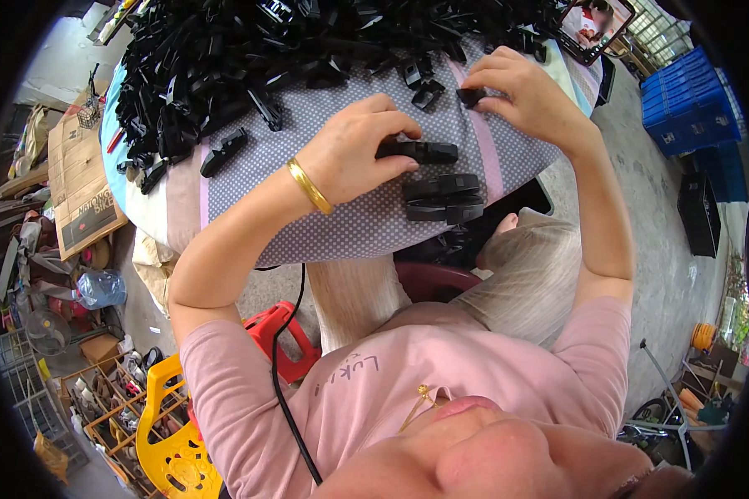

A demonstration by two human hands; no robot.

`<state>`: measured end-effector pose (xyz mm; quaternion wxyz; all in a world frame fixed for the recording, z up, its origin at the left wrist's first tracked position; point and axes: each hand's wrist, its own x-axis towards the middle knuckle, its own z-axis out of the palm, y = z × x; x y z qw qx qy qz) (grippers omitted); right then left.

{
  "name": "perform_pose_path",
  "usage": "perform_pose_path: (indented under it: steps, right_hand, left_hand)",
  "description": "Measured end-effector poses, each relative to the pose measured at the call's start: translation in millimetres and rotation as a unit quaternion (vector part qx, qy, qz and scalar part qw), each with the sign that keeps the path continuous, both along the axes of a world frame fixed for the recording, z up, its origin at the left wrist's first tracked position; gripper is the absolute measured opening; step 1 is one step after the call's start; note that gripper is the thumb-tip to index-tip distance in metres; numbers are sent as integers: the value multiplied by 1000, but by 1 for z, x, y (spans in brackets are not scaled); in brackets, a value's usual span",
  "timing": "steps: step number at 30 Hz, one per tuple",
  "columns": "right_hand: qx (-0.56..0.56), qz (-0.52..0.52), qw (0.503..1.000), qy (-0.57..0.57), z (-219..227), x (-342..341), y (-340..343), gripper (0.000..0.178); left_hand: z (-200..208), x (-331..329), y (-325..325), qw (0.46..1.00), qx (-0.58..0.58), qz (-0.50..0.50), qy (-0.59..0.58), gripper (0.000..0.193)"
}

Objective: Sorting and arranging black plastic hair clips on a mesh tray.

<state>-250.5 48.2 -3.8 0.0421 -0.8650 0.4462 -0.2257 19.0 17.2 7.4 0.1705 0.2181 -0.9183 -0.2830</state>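
Head: I see left hand (349, 148) pinching a clip (434, 153), right hand (526, 96) pinching a small piece (469, 96) | both things over cloth (308, 229), near pile (225, 71) | step, I judge: gathering by hand | next move calls for steady pinches

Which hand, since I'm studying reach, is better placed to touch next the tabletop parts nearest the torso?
Probably the left hand, though holding a part: it's nearer those parts than the right hand, also occupied.
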Motion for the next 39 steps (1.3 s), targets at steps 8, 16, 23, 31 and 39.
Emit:
perform_pose_path:
  steps: [8,16,23,31,39]
  right_hand:
    - [74,82,991,-76,20,31,35,25]
    - [-30,-8,999,-22,16,44,50,20]
    - [-51,-16,996,-68,9,48,49,20]
    - [-28,13,995,-100,0,57,43,20]
    - [83,47,981,-167,-3,47,22,21]
  left_hand:
    - [2,0,2,999,4,34,-21,20]
    - [2,1,2,999,8,44,-23,20]
    - [-2,-1,3,999,-18,37,3,17]
    - [-3,-6,5,1000,-16,17,20,16]
    - [14,2,-14,998,50,-17,-26,23]
